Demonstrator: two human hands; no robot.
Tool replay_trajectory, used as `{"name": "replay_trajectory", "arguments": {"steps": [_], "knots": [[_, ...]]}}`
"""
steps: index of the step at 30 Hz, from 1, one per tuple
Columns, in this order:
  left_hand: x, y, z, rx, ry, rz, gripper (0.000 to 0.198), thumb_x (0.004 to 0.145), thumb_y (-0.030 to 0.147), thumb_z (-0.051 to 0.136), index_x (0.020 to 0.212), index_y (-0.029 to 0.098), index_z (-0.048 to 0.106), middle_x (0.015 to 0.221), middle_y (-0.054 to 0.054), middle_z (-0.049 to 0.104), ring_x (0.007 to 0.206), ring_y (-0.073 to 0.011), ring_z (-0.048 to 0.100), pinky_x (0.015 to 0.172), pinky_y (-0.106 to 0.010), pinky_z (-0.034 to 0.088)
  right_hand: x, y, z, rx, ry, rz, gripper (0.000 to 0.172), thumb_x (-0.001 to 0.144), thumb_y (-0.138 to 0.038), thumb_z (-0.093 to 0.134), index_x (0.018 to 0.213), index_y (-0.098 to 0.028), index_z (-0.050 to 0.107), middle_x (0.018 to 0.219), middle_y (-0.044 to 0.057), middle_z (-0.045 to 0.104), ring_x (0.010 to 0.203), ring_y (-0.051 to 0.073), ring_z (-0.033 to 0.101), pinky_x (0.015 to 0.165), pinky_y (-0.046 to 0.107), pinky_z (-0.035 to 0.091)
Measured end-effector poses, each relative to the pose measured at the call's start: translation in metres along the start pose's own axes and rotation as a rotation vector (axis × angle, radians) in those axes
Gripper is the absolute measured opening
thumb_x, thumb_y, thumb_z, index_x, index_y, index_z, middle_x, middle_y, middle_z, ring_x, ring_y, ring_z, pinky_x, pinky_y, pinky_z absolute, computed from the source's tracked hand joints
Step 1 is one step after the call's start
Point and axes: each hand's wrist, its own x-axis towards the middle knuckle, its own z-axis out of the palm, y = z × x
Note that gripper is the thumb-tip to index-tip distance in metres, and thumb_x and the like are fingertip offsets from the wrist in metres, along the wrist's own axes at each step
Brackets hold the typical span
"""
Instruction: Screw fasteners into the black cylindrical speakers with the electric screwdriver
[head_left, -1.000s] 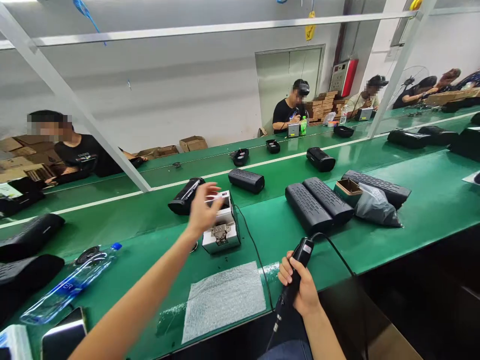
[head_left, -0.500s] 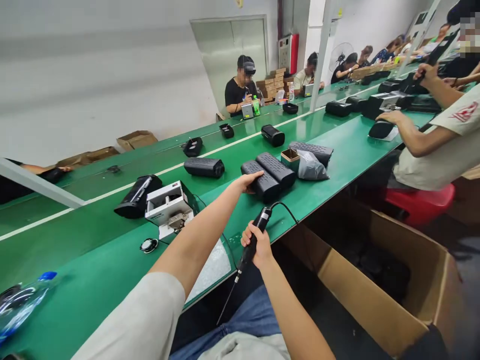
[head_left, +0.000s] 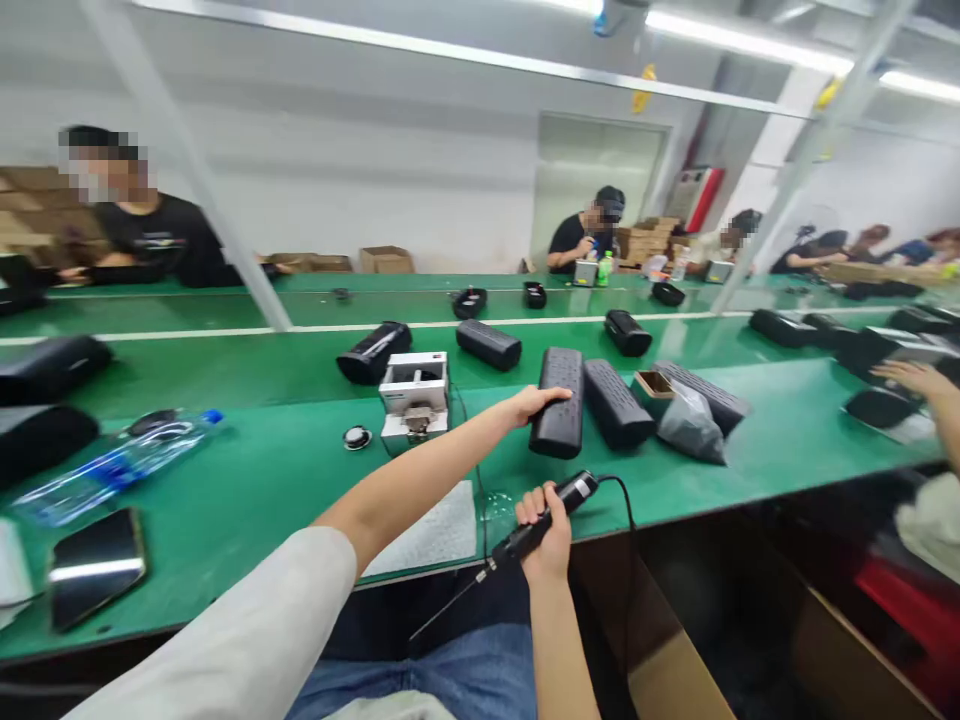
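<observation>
Now the left hand [head_left: 534,403] grips a black speaker [head_left: 558,402] on the green table [head_left: 285,470], seemingly tugged nearer than before. The right hand [head_left: 547,530] holds a screwdriver [head_left: 551,512].

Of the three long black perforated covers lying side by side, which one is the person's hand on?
The leftmost cover. The left hand grips its left edge, and it lies closest to the white box. The middle cover and the right cover lie untouched.
</observation>
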Motion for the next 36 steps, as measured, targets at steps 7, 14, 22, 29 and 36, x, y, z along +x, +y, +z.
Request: {"name": "replay_trajectory", "arguments": {"steps": [7,14,22,29,36], "knots": [[-0.150,-0.012,-0.081,0.365,0.101,0.361,0.124,0.054,0.047,0.109,0.161,0.023,0.050,0.151,-0.015,0.066,0.137,-0.0392,0.063,0.120,-0.053,0.049,0.000,-0.003,-0.008,-0.007,-0.108,-0.078,0.050,0.121,-0.045,0.057,0.113,0.003,0.045,0.083,0.004,0.029,0.077,-0.002,0.027,0.073,-0.001,0.038],[-0.255,-0.064,-0.121,1.204,0.241,0.552,0.108,0.083,0.052,0.088,0.168,0.014,0.033,0.155,-0.022,0.060,0.136,-0.0406,0.057,0.117,-0.054,0.045,-0.002,-0.015,-0.012,0.011,-0.055,-0.026,0.043,0.118,-0.039,0.057,0.115,0.001,0.042,0.084,0.005,0.025,0.079,-0.001,0.026,0.077,0.001,0.039],[-0.281,-0.103,-0.137,1.451,0.164,0.388,0.109,0.090,0.050,0.085,0.173,0.010,0.026,0.162,-0.022,0.057,0.136,-0.0378,0.054,0.108,-0.044,0.042,0.007,-0.027,-0.013,-0.099,-0.065,-0.001,0.047,0.110,-0.042,0.056,0.110,-0.002,0.031,0.081,0.003,0.011,0.076,-0.001,0.016,0.073,0.001,0.034],[-0.273,-0.112,-0.146,1.445,0.048,0.345,0.112,0.088,0.054,0.086,0.173,0.012,0.027,0.158,-0.019,0.060,0.131,-0.0356,0.056,0.105,-0.043,0.043,-0.014,-0.033,0.018,-0.348,-0.216,0.098,0.066,0.096,-0.040,0.080,0.122,-0.004,0.033,0.082,0.000,0.023,0.073,-0.004,0.025,0.066,-0.001,0.038],[-0.270,-0.110,-0.149,1.438,0.043,0.354,0.106,0.090,0.053,0.084,0.171,0.010,0.030,0.155,-0.020,0.061,0.129,-0.0360,0.057,0.101,-0.043,0.042,-0.028,-0.017,0.067,-0.653,-0.248,0.245,0.094,0.081,-0.048,0.100,0.135,-0.006,0.035,0.085,0.002,0.040,0.062,0.008,0.044,0.052,0.017,0.046]]}}
